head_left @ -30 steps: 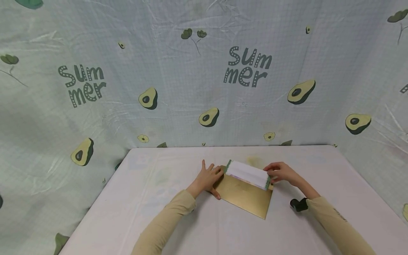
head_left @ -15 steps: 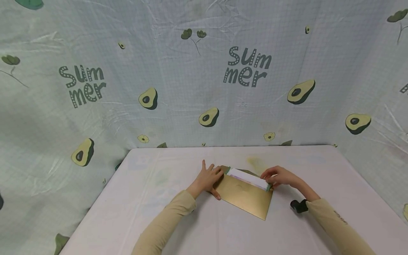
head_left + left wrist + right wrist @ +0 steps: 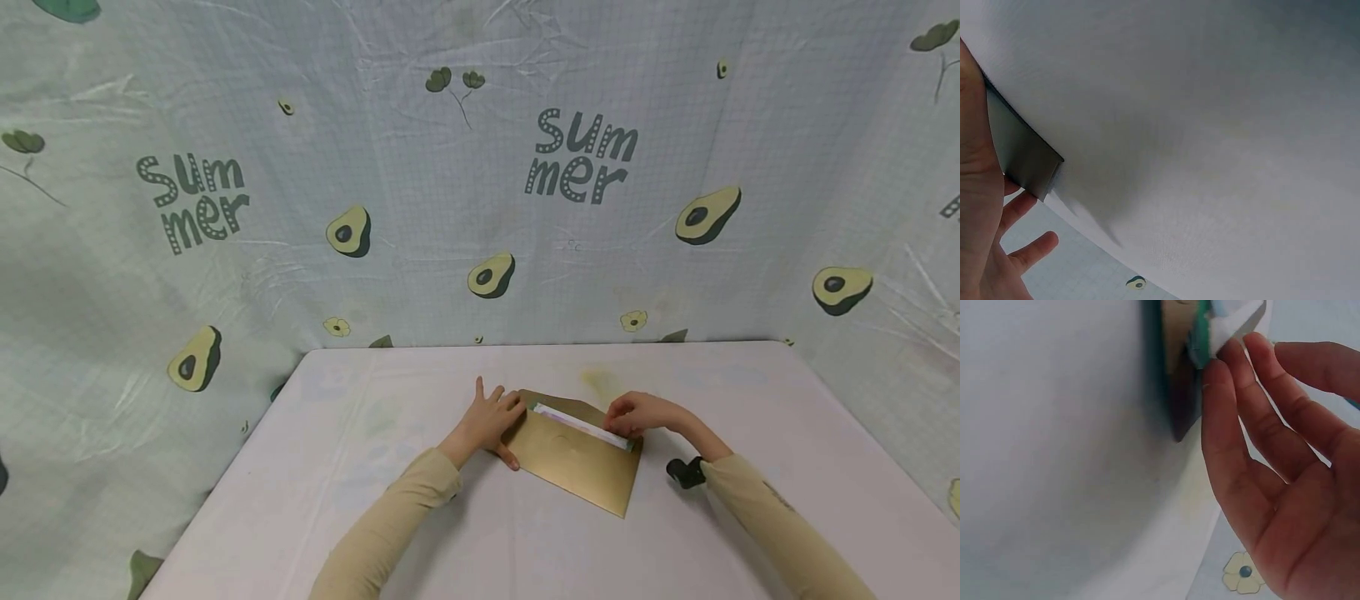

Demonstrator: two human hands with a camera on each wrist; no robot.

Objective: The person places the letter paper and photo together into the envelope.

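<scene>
A gold envelope (image 3: 573, 462) lies slanted on the table with its flap (image 3: 562, 404) raised at the far side. Out of its mouth shows a narrow strip of a white card (image 3: 581, 425) with green ends; the rest is hidden inside. My left hand (image 3: 487, 421) grips the envelope's left end, thumb at the near edge and fingers at the far edge. In the left wrist view, the envelope's dark corner (image 3: 1032, 162) meets those fingers. My right hand (image 3: 636, 414) touches the card's upper edge near its right end. The right wrist view shows its fingertips at the card, with the thumb apart from it.
The table (image 3: 375, 500) has a pale, lightly stained cover. A black device (image 3: 686, 473) is worn at the right wrist by the sleeve. Behind the table hangs a curtain (image 3: 420, 208) printed with avocados and lettering.
The card has slid down into the envelope, from mostly showing to a thin strip. My right hand has moved slightly left and its fingertips reach lower. The left hand stays in place.
</scene>
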